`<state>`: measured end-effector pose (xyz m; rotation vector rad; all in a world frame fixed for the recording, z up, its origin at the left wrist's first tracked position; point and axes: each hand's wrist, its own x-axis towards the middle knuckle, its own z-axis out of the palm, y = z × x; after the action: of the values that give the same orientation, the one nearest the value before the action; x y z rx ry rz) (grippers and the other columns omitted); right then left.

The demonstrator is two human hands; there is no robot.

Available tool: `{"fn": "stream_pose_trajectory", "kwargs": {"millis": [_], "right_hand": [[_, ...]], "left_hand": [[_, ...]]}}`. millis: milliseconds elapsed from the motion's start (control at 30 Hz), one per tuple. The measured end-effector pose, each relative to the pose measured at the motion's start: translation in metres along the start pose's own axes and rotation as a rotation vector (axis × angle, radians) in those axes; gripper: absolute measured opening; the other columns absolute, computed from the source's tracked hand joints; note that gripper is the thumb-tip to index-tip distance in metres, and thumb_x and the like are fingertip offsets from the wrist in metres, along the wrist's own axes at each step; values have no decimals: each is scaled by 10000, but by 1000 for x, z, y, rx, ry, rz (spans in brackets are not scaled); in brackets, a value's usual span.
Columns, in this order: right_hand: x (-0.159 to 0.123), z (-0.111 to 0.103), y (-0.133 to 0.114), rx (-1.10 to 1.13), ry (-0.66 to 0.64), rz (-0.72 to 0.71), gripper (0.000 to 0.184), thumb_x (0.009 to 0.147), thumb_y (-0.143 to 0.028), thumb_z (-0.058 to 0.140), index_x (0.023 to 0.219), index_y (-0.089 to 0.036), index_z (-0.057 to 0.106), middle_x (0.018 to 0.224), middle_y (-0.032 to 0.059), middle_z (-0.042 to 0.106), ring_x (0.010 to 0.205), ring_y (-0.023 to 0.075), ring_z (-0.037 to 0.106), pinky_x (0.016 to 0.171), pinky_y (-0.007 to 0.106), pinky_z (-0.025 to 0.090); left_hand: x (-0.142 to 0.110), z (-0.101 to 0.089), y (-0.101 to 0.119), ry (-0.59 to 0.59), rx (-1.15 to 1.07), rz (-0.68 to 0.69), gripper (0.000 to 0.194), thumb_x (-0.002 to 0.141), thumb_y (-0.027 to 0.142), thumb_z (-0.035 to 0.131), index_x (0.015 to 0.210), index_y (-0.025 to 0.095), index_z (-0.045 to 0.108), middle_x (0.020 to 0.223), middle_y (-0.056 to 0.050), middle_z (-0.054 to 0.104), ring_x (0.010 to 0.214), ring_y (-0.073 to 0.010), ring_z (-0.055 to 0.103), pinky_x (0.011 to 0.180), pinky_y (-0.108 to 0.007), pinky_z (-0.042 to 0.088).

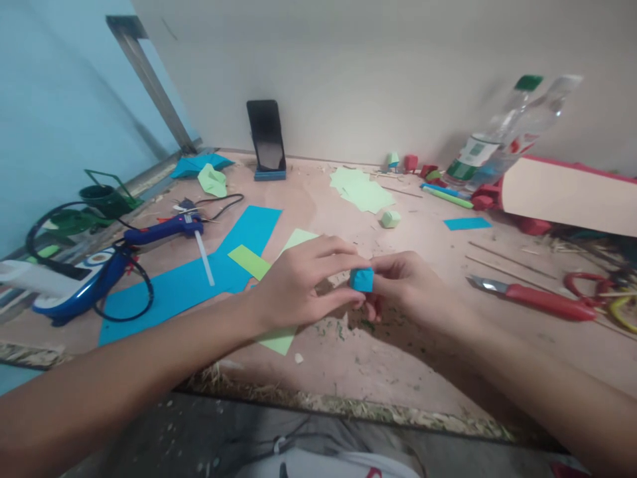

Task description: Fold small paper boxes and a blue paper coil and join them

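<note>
Now I'm watching from afar, and both hands are gripping one small blue paper cube (361, 280) between them, above the bench (408, 385). The left hand (308, 279) is pinching its left side, while the right hand (405, 282) is holding its right side with the fingertips. Beneath the left hand I'm seeing pale green paper (281, 341), with blue paper (159, 299) lying next to it, and a glue gun (162, 230) is resting just beyond, its white stick (204, 259) reaching over the blue. Beyond the hands, a pale green cube (391, 219) is sitting; rightward, a red-handled knife (552, 302) is lying.
</note>
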<state>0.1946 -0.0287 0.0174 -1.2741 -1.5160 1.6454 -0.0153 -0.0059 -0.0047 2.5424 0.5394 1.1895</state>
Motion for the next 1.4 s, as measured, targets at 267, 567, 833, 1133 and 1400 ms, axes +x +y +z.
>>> {"fn": "stream_pose_trajectory", "kwargs": {"millis": [267,567,833,1133,1400], "right_hand": [[-5,6,0,-52,94,-45,273,827,-353,762,636,-173,687,556,24,709,520,141,677,534,230,529],[0,-1,3,117,-64,53,308,781,-442,856,736,-145,785,625,52,737,562,134,671,563,237,524],[-4,7,2,55,72,21,301,788,-396,828,646,-153,721,571,41,714,514,134,654,518,226,513],[-2,5,3,74,78,3,131,805,-287,732,751,-168,747,581,-4,688,534,131,646,541,233,531],[0,5,5,5,136,1,215,816,-147,627,614,-164,700,506,-12,642,473,99,597,484,188,468]], "left_hand": [[-2,0,1,-30,141,83,221,976,219,697,1189,160,692,1121,-134,763,1010,-233,714,885,-373,587],[-4,-2,-4,-9,114,28,226,966,261,729,1182,196,712,1125,-113,746,1026,-222,713,887,-352,580],[-3,-3,-1,-42,145,37,240,968,290,727,1184,191,693,1097,-107,741,989,-222,706,858,-345,573],[-2,-1,0,16,59,5,237,981,199,719,1213,186,675,1134,-108,777,1071,-208,732,935,-330,588],[-4,1,2,-11,67,-24,239,953,167,728,1182,198,670,1109,-95,789,1056,-222,738,940,-347,595]]}}
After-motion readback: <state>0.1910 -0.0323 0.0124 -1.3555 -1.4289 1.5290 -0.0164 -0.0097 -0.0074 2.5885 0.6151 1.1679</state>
